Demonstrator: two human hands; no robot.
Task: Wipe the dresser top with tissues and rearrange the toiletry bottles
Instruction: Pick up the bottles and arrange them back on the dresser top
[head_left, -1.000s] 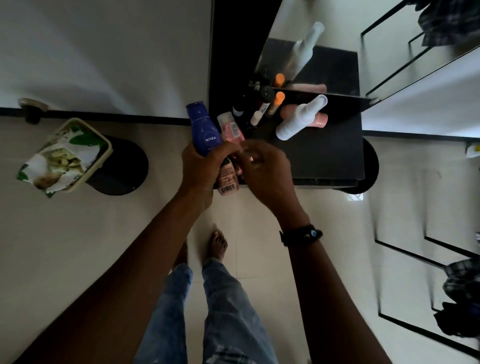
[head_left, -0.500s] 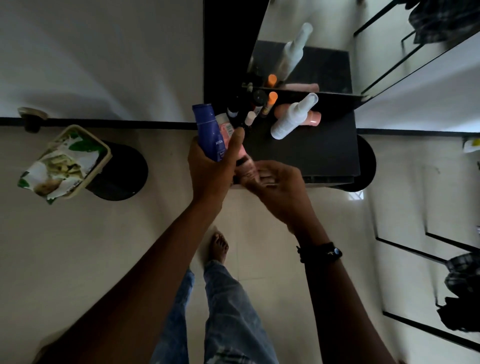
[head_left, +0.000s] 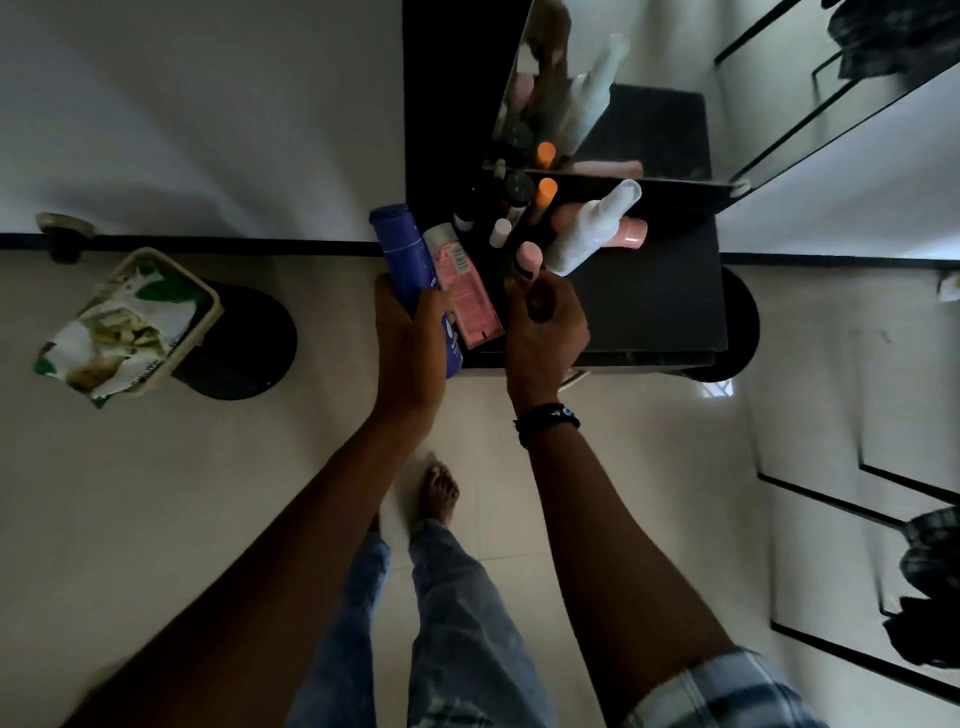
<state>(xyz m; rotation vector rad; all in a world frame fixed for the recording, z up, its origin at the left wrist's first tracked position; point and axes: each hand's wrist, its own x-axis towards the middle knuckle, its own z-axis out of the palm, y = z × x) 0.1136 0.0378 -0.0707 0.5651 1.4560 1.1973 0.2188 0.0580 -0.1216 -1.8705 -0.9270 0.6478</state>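
My left hand (head_left: 410, 343) grips a tall blue lotion bottle (head_left: 402, 249) at the left edge of the black dresser top (head_left: 649, 306), with a pink tube (head_left: 462, 280) pressed against its right side. My right hand (head_left: 545, 322) holds a small bottle with a pale pink cap (head_left: 529, 255), just over the dresser's front left part. Behind it stand a white spray bottle (head_left: 592, 228), a pink bottle lying on its side (head_left: 626, 232), an orange-capped bottle (head_left: 544, 193) and several small dark and white-capped bottles (head_left: 501, 228). No tissue is visible.
A mirror (head_left: 597, 88) rises behind the bottles and reflects them. On the floor at the left a bin (head_left: 156, 322) with a green and white bag in it stands beside a round black stool (head_left: 249, 343). My bare foot (head_left: 439, 488) is below the dresser.
My right hand has moved forward from the dresser's front edge and now holds the pink-capped bottle over the top. My left hand has slid lower on the blue bottle, still beside the pink tube.
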